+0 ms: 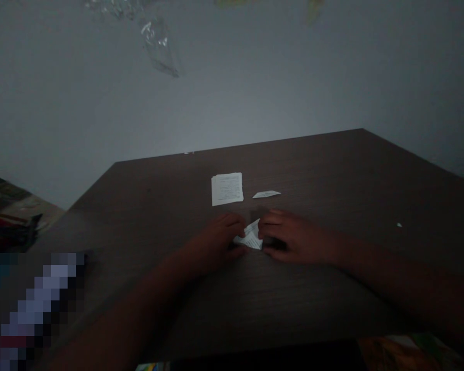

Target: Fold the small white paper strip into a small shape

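A small piece of printed paper (252,237), folded to pointed corners, lies between my two hands low over the table. My left hand (220,241) has its fingers curled on the paper's left part, covering that end. At the opposite side, my right hand (288,236) bends its fingers and thumb about the right edge. Just beyond the hands is a short stack of square printed sheets (227,189). Right of that stack rests a narrow folded paper (266,194) with pointed ends. Dim light blurs the exact finger contact.
The brown wooden table (313,170) meets a pale wall (255,77) at its far edge. A clear plastic bag (158,46) hangs on the wall. One tiny white scrap (399,224) is at the right. A blurred-out, pixelated object (42,299) sits at the left front.
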Demonstrator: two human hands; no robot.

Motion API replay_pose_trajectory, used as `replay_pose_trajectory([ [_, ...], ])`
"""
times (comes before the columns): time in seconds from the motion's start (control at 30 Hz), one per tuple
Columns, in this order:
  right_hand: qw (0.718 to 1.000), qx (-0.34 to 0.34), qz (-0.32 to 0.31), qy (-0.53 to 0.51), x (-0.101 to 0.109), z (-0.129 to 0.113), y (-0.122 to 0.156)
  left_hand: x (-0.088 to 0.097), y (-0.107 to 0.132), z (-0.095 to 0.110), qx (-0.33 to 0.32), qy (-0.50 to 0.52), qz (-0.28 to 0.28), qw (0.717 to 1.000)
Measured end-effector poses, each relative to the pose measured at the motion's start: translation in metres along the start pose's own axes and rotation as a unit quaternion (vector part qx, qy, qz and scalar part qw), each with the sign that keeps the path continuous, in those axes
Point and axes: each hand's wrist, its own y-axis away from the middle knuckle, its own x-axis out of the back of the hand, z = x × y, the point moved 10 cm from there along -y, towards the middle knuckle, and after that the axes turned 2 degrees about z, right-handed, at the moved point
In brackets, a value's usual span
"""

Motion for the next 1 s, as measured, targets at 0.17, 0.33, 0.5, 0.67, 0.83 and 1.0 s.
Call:
replay_pose_trajectory([
  [0.17, 1.000, -0.019, -0.005, 0.013, -0.007, 0.002, 0.001, -0.006, -0.003, 0.012, -0.030, -0.023, -0.005, 0.999],
  [0.33, 0.998, -0.048, -0.005, 0.028, -0.013, 0.001, -0.001, -0.008, -0.004, 0.020, -0.047, -0.068, -0.009, 0.997],
  [0.5, 0.997, -0.058, 0.002, 0.041, -0.010, -0.002, -0.002, -0.011, -0.003, 0.021, -0.053, -0.058, -0.015, 0.997],
  [0.67, 0.998, -0.052, -0.034, 0.025, -0.011, -0.002, 0.001, -0.016, -0.005, 0.020, -0.032, -0.097, -0.030, 0.994],
  [0.83, 0.997, -0.043, -0.034, 0.056, -0.010, -0.002, 0.001, -0.016, -0.006, 0.020, -0.044, -0.108, -0.025, 0.993],
  [1.0, 0.992, -0.017, -0.032, 0.123, -0.013, -0.007, -0.001, -0.013, -0.005, 0.021, -0.054, -0.088, -0.019, 0.994],
])
